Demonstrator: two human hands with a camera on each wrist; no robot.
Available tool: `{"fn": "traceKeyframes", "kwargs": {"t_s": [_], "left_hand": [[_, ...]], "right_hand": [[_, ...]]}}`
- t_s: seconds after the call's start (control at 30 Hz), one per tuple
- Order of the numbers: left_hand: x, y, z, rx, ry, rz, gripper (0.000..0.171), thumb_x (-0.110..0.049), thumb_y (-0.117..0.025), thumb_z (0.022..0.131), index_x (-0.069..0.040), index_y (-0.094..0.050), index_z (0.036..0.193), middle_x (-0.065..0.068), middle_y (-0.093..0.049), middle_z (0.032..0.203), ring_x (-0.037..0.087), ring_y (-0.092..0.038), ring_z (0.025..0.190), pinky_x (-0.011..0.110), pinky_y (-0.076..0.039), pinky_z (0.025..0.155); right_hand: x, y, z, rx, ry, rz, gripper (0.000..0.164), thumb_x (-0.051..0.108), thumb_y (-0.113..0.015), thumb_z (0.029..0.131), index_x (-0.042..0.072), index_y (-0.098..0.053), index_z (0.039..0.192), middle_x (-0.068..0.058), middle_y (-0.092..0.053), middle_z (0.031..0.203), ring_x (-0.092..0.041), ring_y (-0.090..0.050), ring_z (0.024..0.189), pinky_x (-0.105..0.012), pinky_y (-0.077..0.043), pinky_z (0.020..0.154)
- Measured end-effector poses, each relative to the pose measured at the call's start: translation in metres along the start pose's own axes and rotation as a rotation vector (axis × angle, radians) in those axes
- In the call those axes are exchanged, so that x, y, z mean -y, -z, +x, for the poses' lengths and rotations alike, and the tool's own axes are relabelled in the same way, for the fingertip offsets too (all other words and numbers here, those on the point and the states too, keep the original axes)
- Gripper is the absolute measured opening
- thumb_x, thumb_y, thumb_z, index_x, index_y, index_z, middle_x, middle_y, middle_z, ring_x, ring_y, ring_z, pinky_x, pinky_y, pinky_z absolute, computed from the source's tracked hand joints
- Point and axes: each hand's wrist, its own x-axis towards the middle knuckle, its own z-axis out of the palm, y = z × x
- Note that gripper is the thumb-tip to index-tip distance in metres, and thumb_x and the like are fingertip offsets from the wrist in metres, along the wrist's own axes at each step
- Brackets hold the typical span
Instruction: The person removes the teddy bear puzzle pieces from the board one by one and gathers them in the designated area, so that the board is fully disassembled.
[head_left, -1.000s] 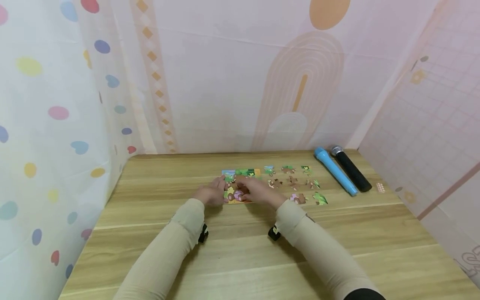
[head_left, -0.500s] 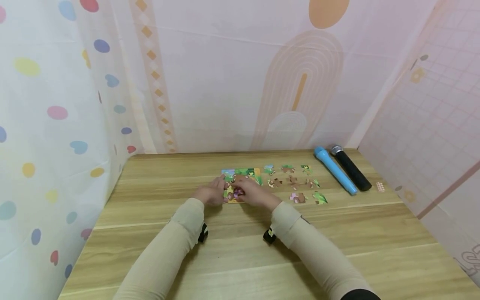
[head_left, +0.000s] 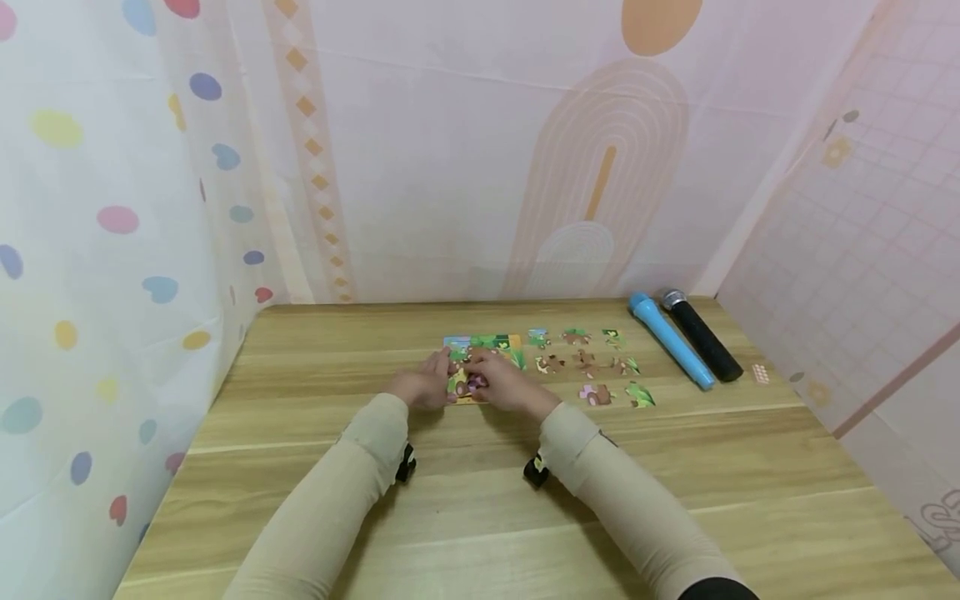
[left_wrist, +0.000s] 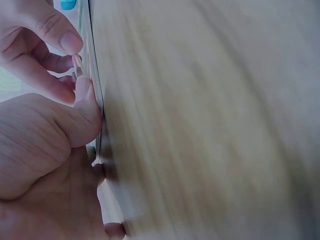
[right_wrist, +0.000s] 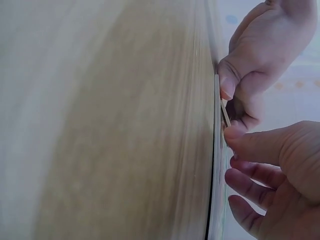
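A colourful jigsaw puzzle board (head_left: 504,342) lies on the wooden table, partly covered by both hands. My right hand (head_left: 510,385) pinches a puzzle piece (right_wrist: 226,115) between thumb and fingers, over the board's lower left part. The piece stands tilted, with one edge down at the board, in the right wrist view. My left hand (head_left: 423,386) rests along the board's left side with its fingers extended. Its thumb (left_wrist: 84,92) touches or lies very close to the piece. What is printed on the pinched piece is hidden.
Several loose puzzle pieces (head_left: 587,362) lie in rows right of the board. Farther right are a blue microphone (head_left: 671,342) and a black microphone (head_left: 703,340). A small dotted card (head_left: 761,374) sits near the table's right edge. A patterned curtain (head_left: 450,167) stands behind the table.
My right hand has moved a little left and lower over the board, closer to my left hand. The left hand stays at the board's left side.
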Motion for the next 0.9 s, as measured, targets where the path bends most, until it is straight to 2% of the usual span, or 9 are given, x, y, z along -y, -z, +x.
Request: {"fn": "traceKeyframes", "kwargs": {"t_s": [0.1,0.23,0.3,0.33,0.43,0.5,0.63,0.8,0.9], "left_hand": [[0.001,-0.001,0.002,0.002,-0.009,-0.012,0.082,-0.024,-0.06,0.103,-0.005,-0.005,0.161,0.017,0.008,0.169,0.03,0.006,0.156,0.054,-0.006,0.123],[0.003,-0.002,0.003,0.003,-0.027,-0.138,0.096,-0.011,-0.061,0.101,-0.003,0.013,0.16,0.019,-0.015,0.163,0.033,-0.01,0.154,0.05,-0.013,0.123],[0.004,-0.003,0.004,-0.006,-0.035,-0.187,0.095,-0.005,-0.063,0.099,-0.002,0.009,0.16,0.017,-0.025,0.155,0.034,-0.016,0.151,0.05,-0.016,0.122],[0.004,-0.003,0.005,-0.008,-0.035,-0.194,0.089,-0.004,-0.064,0.098,-0.002,0.001,0.16,0.016,-0.028,0.151,0.033,-0.02,0.148,0.049,-0.018,0.121],[0.005,-0.004,0.007,-0.01,-0.042,-0.142,0.063,-0.008,-0.066,0.098,-0.003,-0.026,0.146,0.016,-0.025,0.151,0.032,-0.021,0.145,0.049,-0.021,0.118],[0.004,-0.003,0.009,-0.002,-0.051,-0.109,0.048,-0.01,-0.066,0.098,-0.005,-0.033,0.132,0.016,-0.023,0.151,0.032,-0.021,0.144,0.05,-0.022,0.117],[0.004,0.0,0.01,0.01,-0.053,-0.087,0.045,-0.012,-0.067,0.098,-0.007,-0.033,0.127,0.018,-0.019,0.156,0.034,-0.016,0.148,0.051,-0.019,0.12],[0.004,0.004,0.01,0.021,-0.035,-0.071,0.042,-0.013,-0.068,0.098,-0.01,-0.035,0.122,0.02,0.001,0.168,0.036,0.004,0.155,0.054,-0.01,0.123],[0.004,0.003,0.011,0.026,-0.04,-0.05,0.036,-0.014,-0.068,0.098,-0.011,-0.037,0.116,0.02,0.006,0.168,0.037,0.004,0.155,0.053,-0.012,0.122]], "right_hand": [[-0.002,0.001,-0.002,-0.009,-0.011,-0.004,0.045,0.004,-0.071,0.094,-0.006,-0.059,0.137,-0.022,-0.05,0.146,-0.035,-0.05,0.133,-0.044,-0.043,0.11],[-0.006,0.006,-0.009,-0.006,-0.075,0.019,0.047,0.005,-0.069,0.096,-0.004,-0.056,0.141,-0.02,-0.051,0.146,-0.032,-0.057,0.125,-0.04,-0.049,0.103],[-0.01,0.011,-0.016,-0.01,-0.11,0.028,0.047,0.007,-0.068,0.098,-0.002,-0.056,0.142,-0.018,-0.052,0.145,-0.03,-0.058,0.122,-0.039,-0.052,0.099],[-0.012,0.014,-0.02,-0.012,-0.132,0.023,0.046,0.009,-0.068,0.098,0.0,-0.057,0.142,-0.017,-0.052,0.145,-0.03,-0.057,0.123,-0.039,-0.052,0.099],[-0.021,0.022,-0.036,-0.031,-0.175,0.02,0.042,0.013,-0.068,0.098,0.002,-0.061,0.138,-0.015,-0.055,0.142,-0.03,-0.055,0.126,-0.04,-0.051,0.1],[-0.028,0.027,-0.048,-0.047,-0.204,0.041,0.04,0.012,-0.068,0.098,0.002,-0.062,0.136,-0.015,-0.055,0.141,-0.03,-0.055,0.126,-0.042,-0.05,0.101],[-0.043,0.036,-0.07,-0.074,-0.229,0.083,0.041,0.008,-0.068,0.098,-0.001,-0.061,0.137,-0.019,-0.056,0.141,-0.035,-0.056,0.127,-0.046,-0.049,0.104],[-0.059,0.043,-0.089,-0.093,-0.159,0.015,0.038,0.003,-0.07,0.094,-0.007,-0.064,0.13,-0.023,-0.061,0.132,-0.039,-0.059,0.122,-0.049,-0.049,0.102],[-0.065,0.045,-0.098,-0.071,-0.135,-0.036,0.037,0.002,-0.072,0.092,-0.008,-0.065,0.128,-0.026,-0.06,0.132,-0.042,-0.057,0.123,-0.053,-0.044,0.108]]}}
